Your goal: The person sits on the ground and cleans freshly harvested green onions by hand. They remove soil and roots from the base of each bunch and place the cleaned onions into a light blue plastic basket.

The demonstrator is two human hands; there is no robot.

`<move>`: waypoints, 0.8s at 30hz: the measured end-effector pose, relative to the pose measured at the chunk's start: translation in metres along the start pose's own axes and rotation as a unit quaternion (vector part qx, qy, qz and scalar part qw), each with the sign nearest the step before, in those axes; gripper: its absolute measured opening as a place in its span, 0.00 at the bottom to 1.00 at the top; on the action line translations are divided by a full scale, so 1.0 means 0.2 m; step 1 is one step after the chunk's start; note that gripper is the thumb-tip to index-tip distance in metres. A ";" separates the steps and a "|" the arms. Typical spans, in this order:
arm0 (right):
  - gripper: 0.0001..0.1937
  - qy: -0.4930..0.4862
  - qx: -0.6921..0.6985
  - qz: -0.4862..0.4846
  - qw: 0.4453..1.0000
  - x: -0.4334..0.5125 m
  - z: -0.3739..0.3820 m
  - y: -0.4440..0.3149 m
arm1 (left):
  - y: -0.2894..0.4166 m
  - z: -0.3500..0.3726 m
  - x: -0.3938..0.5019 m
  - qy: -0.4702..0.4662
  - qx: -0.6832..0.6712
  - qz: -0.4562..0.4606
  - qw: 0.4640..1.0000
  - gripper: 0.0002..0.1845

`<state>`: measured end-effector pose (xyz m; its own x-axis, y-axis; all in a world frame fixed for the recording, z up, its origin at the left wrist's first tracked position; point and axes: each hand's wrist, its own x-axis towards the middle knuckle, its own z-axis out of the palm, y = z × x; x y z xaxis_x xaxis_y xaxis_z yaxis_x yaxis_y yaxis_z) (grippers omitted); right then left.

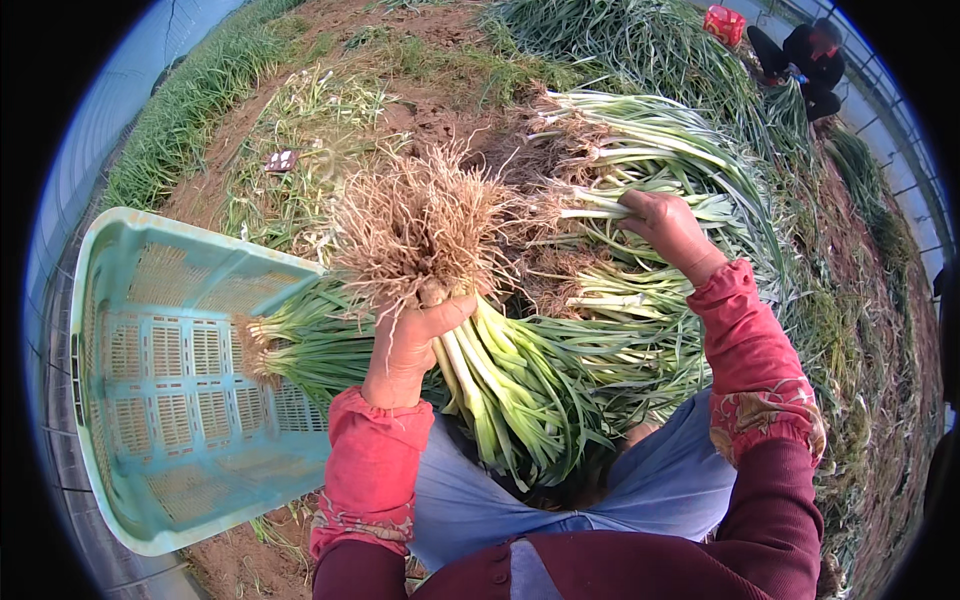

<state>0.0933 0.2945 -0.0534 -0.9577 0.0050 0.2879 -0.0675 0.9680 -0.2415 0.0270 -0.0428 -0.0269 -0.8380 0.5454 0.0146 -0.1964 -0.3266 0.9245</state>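
My left hand [409,337] grips a thick bunch of leek-like green onions [480,360] just below the roots. Their tangled brown roots [427,225] point away from me, and the green leaves hang down between my knees. Out to the right, my right hand [667,225] has its thumb and fingers closed around a few white stalks [592,202] in the loose pile. More pulled onions [637,289] lie beside and below that hand, roots facing left. The palm sides of both hands are partly hidden.
At left, a turquoise plastic crate [202,375] lies with root-ended bunches [300,345] at its opening. A small dark tray-like object [280,160] rests on litter. Far right, another person [806,67] crouches near a red basket [724,25]. Growing rows [202,105] line the left.
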 end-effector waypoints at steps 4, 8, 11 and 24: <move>0.13 -0.027 0.231 -0.063 0.971 -0.08 -0.08 -0.42 | -0.01 0.01 0.01 -0.065 -0.002 0.003 0.998 0.28; 0.13 -0.033 0.321 0.029 0.946 -0.07 -0.07 -0.62 | -0.01 0.02 -0.02 -0.079 -0.044 0.013 0.996 0.28; 0.11 0.054 0.186 -0.006 0.981 -0.08 -0.02 -0.69 | 0.00 0.02 -0.03 -0.079 -0.064 0.000 0.995 0.28; 0.17 0.109 0.233 0.062 0.964 -0.09 -0.54 -1.03 | 0.09 -0.06 -0.06 -0.052 -0.070 0.083 0.993 0.28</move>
<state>0.1553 0.1226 0.0912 -0.8881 0.2154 0.4061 -0.1233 0.7394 -0.6619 0.0265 -0.0645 -0.0147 -0.8087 0.5502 0.2081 -0.1352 -0.5181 0.8445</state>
